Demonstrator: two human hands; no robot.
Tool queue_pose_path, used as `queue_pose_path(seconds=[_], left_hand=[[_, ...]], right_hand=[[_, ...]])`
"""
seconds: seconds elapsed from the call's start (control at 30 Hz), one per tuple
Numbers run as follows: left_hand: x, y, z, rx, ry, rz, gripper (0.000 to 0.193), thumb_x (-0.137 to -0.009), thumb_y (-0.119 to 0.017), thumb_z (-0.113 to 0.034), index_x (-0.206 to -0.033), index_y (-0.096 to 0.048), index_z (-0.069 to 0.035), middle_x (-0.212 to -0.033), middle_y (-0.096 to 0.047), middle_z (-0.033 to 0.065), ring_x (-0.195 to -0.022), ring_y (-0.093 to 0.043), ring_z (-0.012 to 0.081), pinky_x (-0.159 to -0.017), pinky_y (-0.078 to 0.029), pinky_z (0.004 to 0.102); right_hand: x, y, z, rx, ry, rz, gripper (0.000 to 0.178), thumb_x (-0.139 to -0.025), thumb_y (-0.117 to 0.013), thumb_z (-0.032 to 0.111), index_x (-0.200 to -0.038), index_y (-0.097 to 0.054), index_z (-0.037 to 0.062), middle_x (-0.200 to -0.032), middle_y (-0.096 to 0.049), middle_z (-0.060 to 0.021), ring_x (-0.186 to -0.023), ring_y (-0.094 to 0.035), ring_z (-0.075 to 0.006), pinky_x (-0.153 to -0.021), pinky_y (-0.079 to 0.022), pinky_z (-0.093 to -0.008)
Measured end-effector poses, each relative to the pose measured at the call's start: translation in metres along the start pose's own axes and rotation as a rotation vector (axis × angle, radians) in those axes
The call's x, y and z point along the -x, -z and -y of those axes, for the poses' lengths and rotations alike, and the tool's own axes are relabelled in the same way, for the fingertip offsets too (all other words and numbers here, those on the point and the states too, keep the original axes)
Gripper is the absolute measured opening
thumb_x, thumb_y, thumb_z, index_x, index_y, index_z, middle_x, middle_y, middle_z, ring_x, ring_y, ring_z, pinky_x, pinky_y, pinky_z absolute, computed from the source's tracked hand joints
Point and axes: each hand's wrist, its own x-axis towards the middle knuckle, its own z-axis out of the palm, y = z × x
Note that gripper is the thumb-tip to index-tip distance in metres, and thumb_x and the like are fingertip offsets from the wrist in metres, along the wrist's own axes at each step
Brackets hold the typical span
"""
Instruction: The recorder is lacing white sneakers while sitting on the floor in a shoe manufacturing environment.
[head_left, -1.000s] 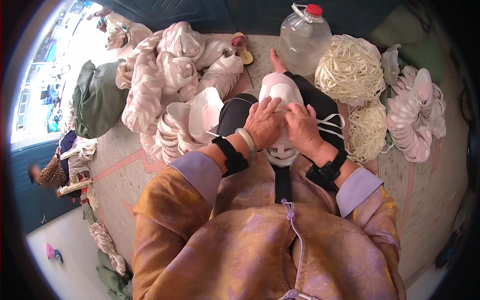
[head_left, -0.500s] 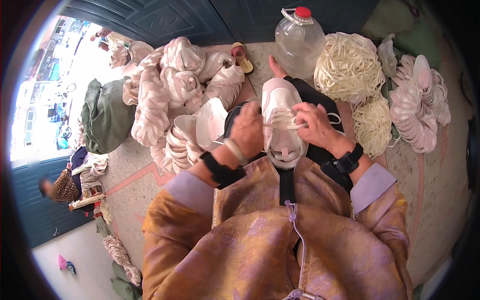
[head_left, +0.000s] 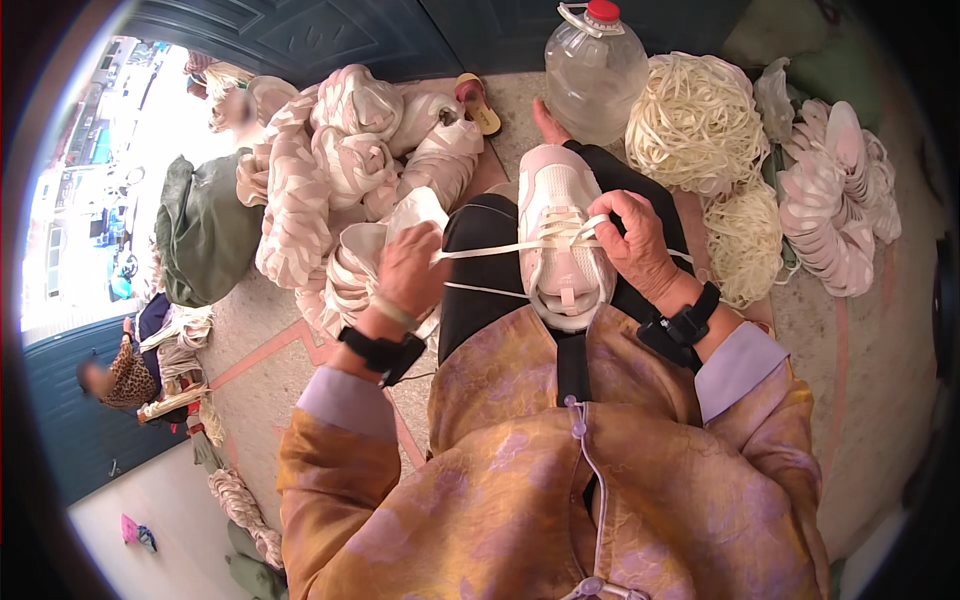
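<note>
A pale pink and white sneaker (head_left: 560, 200) rests on my lap between my knees, its toe pointing away from me. My left hand (head_left: 411, 268) is off to the left of it, closed on a cream shoelace (head_left: 490, 250) that runs taut from the shoe's eyelets. Near the upper right of the lacing, my right hand (head_left: 636, 238) pinches the lace between thumb and fingers. Part of the lacing is crossed over the tongue. Another stretch of lace crosses my left thigh below the taut one.
Bundles of pink-white shoe parts (head_left: 300, 200) lie to the left, beside a green sack (head_left: 200, 230). A heap of cream laces (head_left: 697, 125) and more stacked shoe parts (head_left: 838, 200) sit right. A clear jug (head_left: 596, 75) with a red cap and a sandal (head_left: 477, 103) stand ahead.
My left hand has moved left, away from the shoe, drawing the lace out straight. My right hand has stayed beside the lacing, its fingers slightly higher.
</note>
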Motion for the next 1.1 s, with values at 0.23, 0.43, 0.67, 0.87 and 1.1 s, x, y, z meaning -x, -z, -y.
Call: queue_pose_path(seconds=[0.23,0.43,0.67,0.87,1.1], left_hand=[[-0.047,-0.044,-0.056,0.015,-0.339,-0.009,0.011,-0.070,-0.058,-0.012,-0.079,-0.064,-0.011,-0.082,-0.059,0.0028,-0.085,-0.055,0.0215,-0.085,-0.035,0.0381],[-0.042,-0.042,-0.046,-0.032,-0.311,0.092,0.003,-0.073,-0.056,-0.011,-0.073,-0.059,-0.010,-0.075,-0.056,0.0043,-0.079,-0.055,0.0235,-0.079,-0.039,0.0372],[-0.040,-0.041,-0.047,-0.006,-0.276,0.043,0.003,-0.074,-0.058,-0.012,-0.073,-0.060,-0.010,-0.074,-0.057,0.0038,-0.078,-0.054,0.0238,-0.075,-0.040,0.0369],[-0.038,-0.036,-0.047,0.151,-0.225,0.061,0.006,-0.076,-0.058,-0.010,-0.072,-0.059,-0.005,-0.075,-0.058,0.0078,-0.075,-0.057,0.0287,-0.066,-0.043,0.0380],[-0.028,-0.011,-0.050,0.446,-0.198,0.209,0.012,-0.078,-0.053,-0.008,-0.069,-0.055,0.000,-0.063,-0.055,0.0106,-0.057,-0.055,0.0267,-0.052,-0.042,0.0332]], right_hand=[[0.000,0.007,0.011,-0.227,-0.235,0.175,0.008,-0.073,-0.057,0.007,-0.078,-0.053,0.0024,-0.077,-0.059,-0.0080,-0.073,-0.056,-0.0209,-0.070,-0.045,-0.0300],[-0.022,0.030,0.007,-0.511,-0.504,0.521,0.010,-0.071,-0.060,0.008,-0.071,-0.055,-0.0007,-0.084,-0.062,-0.0053,-0.077,-0.053,-0.0092,-0.072,-0.044,-0.0248],[-0.029,0.030,-0.004,-0.623,-0.655,0.562,0.009,-0.074,-0.060,0.010,-0.070,-0.056,0.0030,-0.087,-0.061,-0.0051,-0.078,-0.052,-0.0079,-0.073,-0.042,-0.0209],[-0.021,0.022,-0.005,-0.351,-0.588,0.524,0.018,-0.072,-0.063,0.010,-0.061,-0.052,0.0021,-0.068,-0.058,-0.0036,-0.065,-0.050,-0.0074,-0.061,-0.042,-0.0251],[-0.004,0.007,-0.011,0.168,-0.367,0.324,0.024,-0.062,-0.060,0.025,-0.055,-0.054,0.0034,-0.055,-0.054,-0.0124,-0.054,-0.054,-0.0308,-0.055,-0.043,-0.0391]])
